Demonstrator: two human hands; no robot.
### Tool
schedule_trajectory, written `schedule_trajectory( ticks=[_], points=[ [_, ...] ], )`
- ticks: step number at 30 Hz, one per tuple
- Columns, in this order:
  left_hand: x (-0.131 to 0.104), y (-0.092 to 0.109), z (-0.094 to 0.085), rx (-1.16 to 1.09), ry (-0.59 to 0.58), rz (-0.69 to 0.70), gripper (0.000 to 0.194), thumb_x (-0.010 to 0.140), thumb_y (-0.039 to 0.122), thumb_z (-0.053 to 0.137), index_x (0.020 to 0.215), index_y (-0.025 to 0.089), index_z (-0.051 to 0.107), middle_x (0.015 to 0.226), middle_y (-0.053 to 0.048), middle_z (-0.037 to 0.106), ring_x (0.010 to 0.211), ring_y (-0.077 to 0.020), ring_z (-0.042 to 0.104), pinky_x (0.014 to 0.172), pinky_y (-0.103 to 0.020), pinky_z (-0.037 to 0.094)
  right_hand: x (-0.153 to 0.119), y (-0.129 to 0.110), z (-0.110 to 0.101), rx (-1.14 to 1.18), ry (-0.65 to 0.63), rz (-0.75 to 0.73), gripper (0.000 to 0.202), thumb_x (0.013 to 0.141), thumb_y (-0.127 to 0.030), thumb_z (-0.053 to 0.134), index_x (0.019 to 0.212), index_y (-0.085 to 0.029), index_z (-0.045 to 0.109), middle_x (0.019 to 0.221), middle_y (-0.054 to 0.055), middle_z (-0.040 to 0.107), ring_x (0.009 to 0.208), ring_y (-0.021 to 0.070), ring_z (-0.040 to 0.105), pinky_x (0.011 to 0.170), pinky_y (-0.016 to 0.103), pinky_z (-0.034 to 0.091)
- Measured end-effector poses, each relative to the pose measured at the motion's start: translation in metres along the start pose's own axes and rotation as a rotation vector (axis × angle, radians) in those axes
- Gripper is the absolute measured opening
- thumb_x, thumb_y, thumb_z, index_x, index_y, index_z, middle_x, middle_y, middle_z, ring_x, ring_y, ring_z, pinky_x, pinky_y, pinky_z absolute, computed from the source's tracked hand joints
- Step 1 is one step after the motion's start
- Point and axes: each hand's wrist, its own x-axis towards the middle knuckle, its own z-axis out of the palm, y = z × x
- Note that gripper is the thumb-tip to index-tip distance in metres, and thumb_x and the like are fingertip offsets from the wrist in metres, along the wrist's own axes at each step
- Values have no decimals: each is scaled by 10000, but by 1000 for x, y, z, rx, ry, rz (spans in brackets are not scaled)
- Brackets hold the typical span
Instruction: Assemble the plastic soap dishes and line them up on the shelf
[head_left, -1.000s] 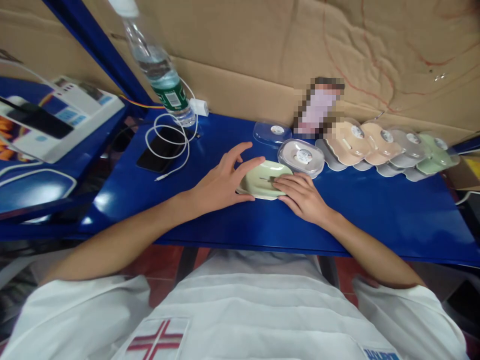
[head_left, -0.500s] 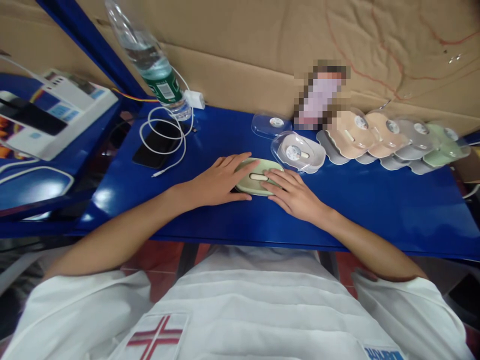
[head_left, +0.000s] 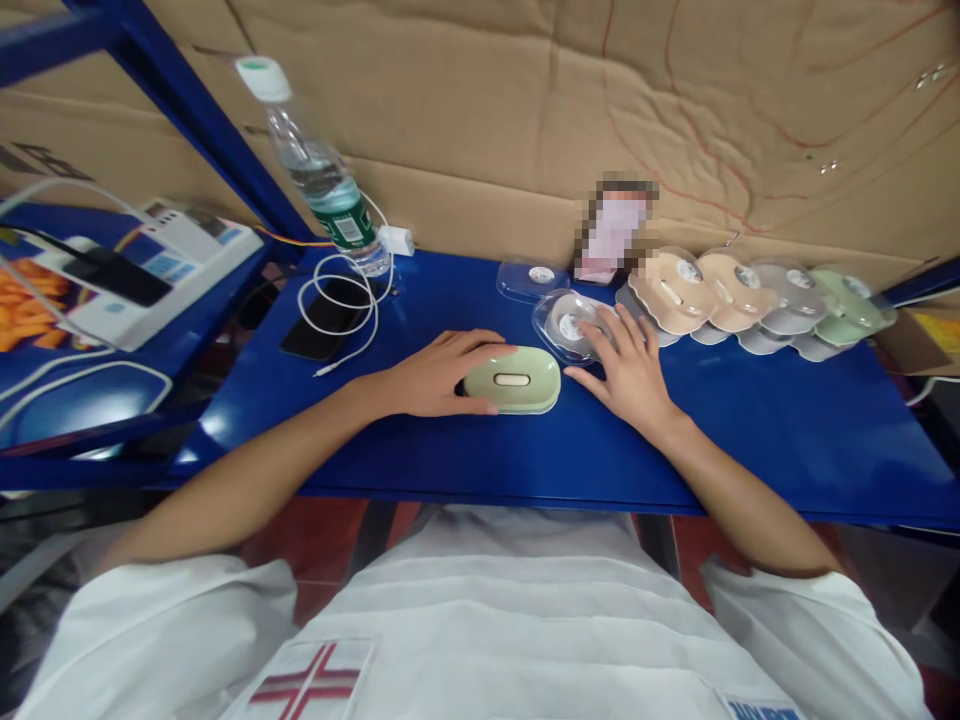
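Observation:
A light green oval case (head_left: 532, 370) with a cream-coloured pill-shaped piece in its top lies on the blue table. My left hand (head_left: 442, 378) grips its left end, thumb along the near edge and fingers over the far edge. To the right, my right hand (head_left: 634, 372) is open with fingers spread, free of the green case. Its fingertips reach over a grey piece (head_left: 564, 325) with a clear cover and a round label; whether they touch it I cannot tell. Behind that lies a clear plastic cover (head_left: 517, 280) with a similar label.
Several clear-covered pieces, among them a peach one (head_left: 671, 295) and a green one (head_left: 844, 310), line the back right. A phone (head_left: 611, 235) leans behind. At left stand a water bottle (head_left: 341, 205), a dark phone (head_left: 319, 325) and a white cable (head_left: 337, 310). Cardboard (head_left: 480, 120) backs the table.
My right hand has left the green case and moved right and away from me, to the grey piece, its fingers spreading. My left hand stays on the green case. The camera view has shifted.

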Motion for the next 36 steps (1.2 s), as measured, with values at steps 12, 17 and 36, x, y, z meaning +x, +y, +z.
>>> schedule_trajectory(
  ticks=[12,17,36],
  points=[
    [-2,0,-2,-39,-52,2,821,937,617,761,1618,275,456,1673,-130,475,1503,-346,486,1260,-470,331,6,43,-4,193,23,194,634,1100,-599,431,1582,-200,531,1651,191,518,1540,397,494,1271,672,410],
    [-2,0,-1,-23,-38,14,800,948,599,753,1618,272,461,1671,-128,480,1488,-337,508,1264,-460,331,6,39,-5,188,-1,201,697,1058,-655,516,1567,-180,504,1631,233,501,1531,421,486,1242,663,446],
    [128,-77,-20,5,149,-107,917,901,685,725,1633,202,457,1762,-192,314,1635,-419,281,1338,-620,222,4,50,-22,160,-219,98,614,1099,-547,481,1614,-214,447,1709,216,369,1606,390,392,1258,632,443]
  ],
)
